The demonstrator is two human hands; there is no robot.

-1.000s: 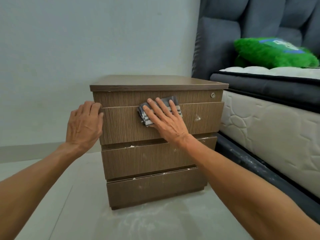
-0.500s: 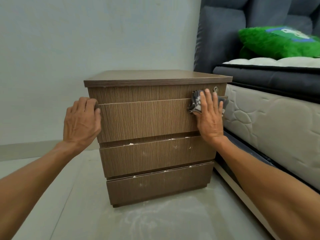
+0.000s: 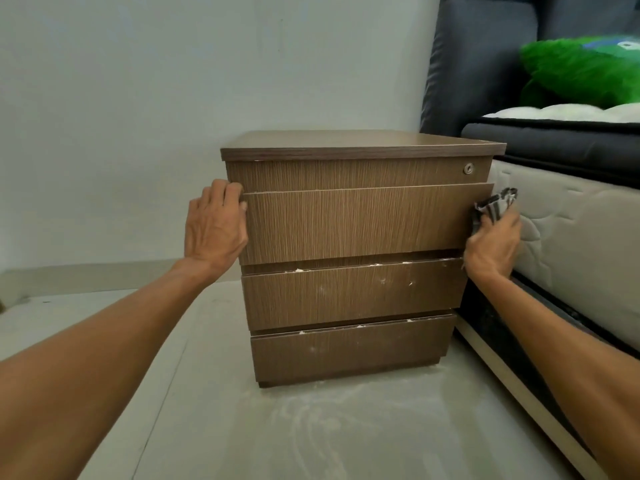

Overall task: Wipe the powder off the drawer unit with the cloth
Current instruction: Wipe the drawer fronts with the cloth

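A brown wood-grain drawer unit (image 3: 356, 223) with three drawers stands on the floor in the middle of the view. White powder specks dot the middle drawer front (image 3: 353, 292), the gaps between drawers and the bottom drawer (image 3: 349, 351). My left hand (image 3: 214, 233) grips the left edge of the top drawer front. My right hand (image 3: 493, 240) holds a grey striped cloth (image 3: 495, 206) bunched against the drawer's right edge, between the unit and the mattress.
A bed with a quilted mattress (image 3: 568, 244) and dark padded headboard (image 3: 478, 64) stands close on the right. A green plush pillow (image 3: 581, 71) lies on it. Powder is smeared on the pale floor (image 3: 311, 431) before the unit. A plain wall is behind.
My right hand swept the cloth rightward across the top drawer front, from its middle to past its right edge. The powder speck on that drawer is gone. My left hand stayed put.
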